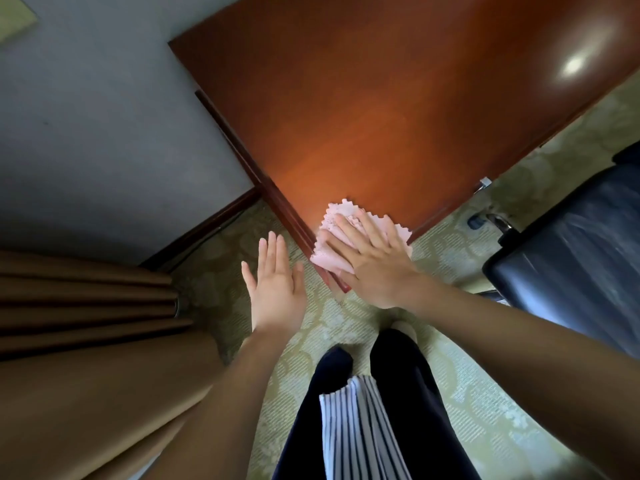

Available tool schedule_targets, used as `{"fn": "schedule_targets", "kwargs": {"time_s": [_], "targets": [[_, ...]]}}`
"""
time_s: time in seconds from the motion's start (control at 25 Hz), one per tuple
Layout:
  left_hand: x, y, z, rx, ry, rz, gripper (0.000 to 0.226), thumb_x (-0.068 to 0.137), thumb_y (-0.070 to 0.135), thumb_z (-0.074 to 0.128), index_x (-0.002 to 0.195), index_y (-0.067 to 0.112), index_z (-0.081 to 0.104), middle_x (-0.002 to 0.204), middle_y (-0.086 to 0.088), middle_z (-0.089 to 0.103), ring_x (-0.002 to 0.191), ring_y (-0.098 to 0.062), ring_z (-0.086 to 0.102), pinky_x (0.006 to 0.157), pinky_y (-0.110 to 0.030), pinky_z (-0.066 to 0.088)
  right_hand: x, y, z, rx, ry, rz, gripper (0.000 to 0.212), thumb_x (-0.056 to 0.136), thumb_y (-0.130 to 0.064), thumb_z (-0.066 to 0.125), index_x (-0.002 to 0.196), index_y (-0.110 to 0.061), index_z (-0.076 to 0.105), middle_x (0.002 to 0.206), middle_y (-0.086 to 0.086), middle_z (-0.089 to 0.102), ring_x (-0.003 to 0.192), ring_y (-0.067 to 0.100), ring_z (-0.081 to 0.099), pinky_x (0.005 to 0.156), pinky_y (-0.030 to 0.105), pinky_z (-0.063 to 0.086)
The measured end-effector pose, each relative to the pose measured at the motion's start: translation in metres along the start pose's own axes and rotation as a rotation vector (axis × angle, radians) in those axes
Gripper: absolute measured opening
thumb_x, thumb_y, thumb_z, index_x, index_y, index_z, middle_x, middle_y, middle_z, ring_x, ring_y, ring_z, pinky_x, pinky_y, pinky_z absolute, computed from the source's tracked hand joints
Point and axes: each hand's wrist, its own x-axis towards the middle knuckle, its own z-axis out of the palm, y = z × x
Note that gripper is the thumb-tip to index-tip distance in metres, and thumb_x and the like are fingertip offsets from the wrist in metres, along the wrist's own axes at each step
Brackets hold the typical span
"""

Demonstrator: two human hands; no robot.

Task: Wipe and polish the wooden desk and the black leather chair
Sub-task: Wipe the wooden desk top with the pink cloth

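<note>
The wooden desk stands against a grey wall, its near corner pointing straight at the person. Its glossy top runs away up and to the right, past the edge of view, so its long side cannot be judged.

On that corner lies a pink cloth with a zigzag edge, draped slightly over the left side. The right hand presses it flat, fingers straight and spread. The left hand hovers beside the desk over the patterned carpet, open and holding nothing.

Brown curtain folds crowd in on the left. The black leather chair stands to the right, apart from the desk (a bit of its metal base shows).
</note>
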Motion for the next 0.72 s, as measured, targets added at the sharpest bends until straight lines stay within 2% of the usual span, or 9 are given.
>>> {"fn": "schedule_targets", "kwargs": {"time_s": [0.2,0.36,0.48,0.72], "targets": [[-0.001,-0.023,-0.003,-0.022,-0.023,0.023,0.055,0.104,0.03,0.023,0.153,0.016,0.002,0.161,0.006,-0.005,0.145,-0.006,-0.014,0.116,-0.038,-0.018,0.007,-0.016,-0.005,-0.035,0.006,0.02,0.062,0.1,-0.05,0.013,0.138,-0.036,-0.034,0.151,-0.007,-0.037,0.138,0.027,-0.036,0.115,0.054,-0.01],[-0.005,-0.032,-0.007,-0.024,-0.03,0.033,0.056,0.104,0.031,0.023,0.153,0.016,0.001,0.161,0.006,-0.007,0.145,-0.005,-0.015,0.116,-0.039,-0.017,0.037,-0.035,-0.016,-0.034,0.007,0.046,0.056,0.1,-0.05,0.015,0.15,-0.039,-0.009,0.152,-0.01,-0.035,0.139,0.025,-0.034,0.115,0.053,-0.012],[-0.015,-0.042,-0.011,-0.025,-0.016,0.038,0.056,0.104,0.03,0.023,0.153,0.016,0.0,0.16,0.007,-0.007,0.145,-0.004,-0.015,0.115,-0.038,-0.018,0.066,-0.05,-0.024,-0.045,0.048,0.054,0.05,0.1,-0.046,0.018,0.15,-0.042,0.01,0.153,-0.012,-0.033,0.141,0.024,-0.031,0.114,0.053,-0.014],[-0.029,-0.054,-0.016,-0.012,-0.021,0.008,0.056,0.104,0.03,0.024,0.153,0.016,0.002,0.161,0.008,-0.007,0.145,-0.004,-0.014,0.114,-0.037,-0.018,0.068,-0.047,-0.021,-0.038,0.155,-0.002,0.05,0.101,-0.046,0.019,0.151,-0.039,0.015,0.157,-0.011,-0.023,0.144,0.02,-0.024,0.116,0.048,-0.013]]}}
